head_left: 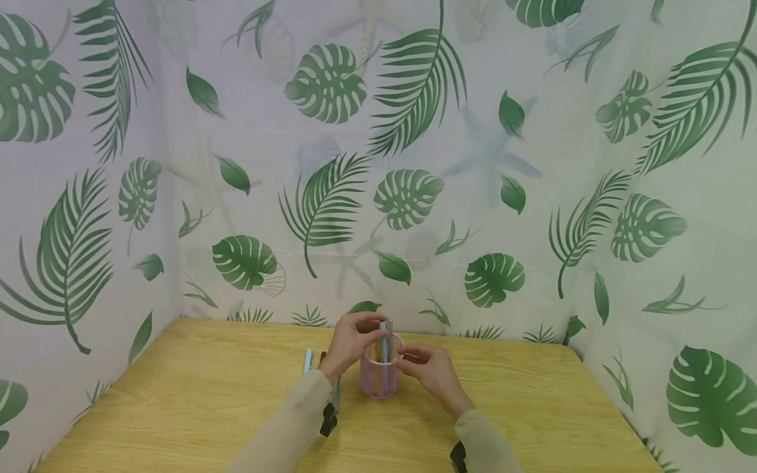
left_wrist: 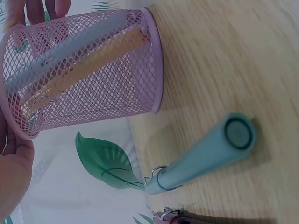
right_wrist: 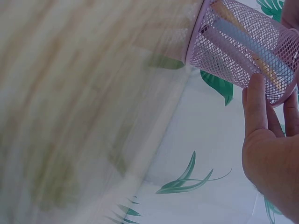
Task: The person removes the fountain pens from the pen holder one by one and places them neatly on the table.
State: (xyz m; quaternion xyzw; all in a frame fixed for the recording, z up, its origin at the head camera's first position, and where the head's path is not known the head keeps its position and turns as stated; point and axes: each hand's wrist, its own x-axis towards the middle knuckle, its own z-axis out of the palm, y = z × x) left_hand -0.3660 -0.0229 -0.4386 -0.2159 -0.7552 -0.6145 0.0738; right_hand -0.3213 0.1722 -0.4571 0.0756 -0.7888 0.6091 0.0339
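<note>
A pink mesh pen holder (head_left: 378, 381) stands upright on the table. Through its mesh show a grey-blue pen (left_wrist: 70, 49) and a yellow-orange pen (left_wrist: 93, 60). My left hand (head_left: 349, 341) is above the holder's left rim, its thumb and fingers pinching the top of a light blue pen (head_left: 384, 338) that stands inside. From the right, my right hand (head_left: 434, 374) grips the holder near its rim, with a finger (right_wrist: 256, 100) against the mesh.
Left of the holder lie a teal pen (left_wrist: 201, 156), a dark red pen (left_wrist: 187, 219) and a light blue pen (head_left: 308, 360), partly behind my left wrist. The wooden table (head_left: 207, 394) meets a leaf-patterned cloth (head_left: 426, 263) at the back and sides.
</note>
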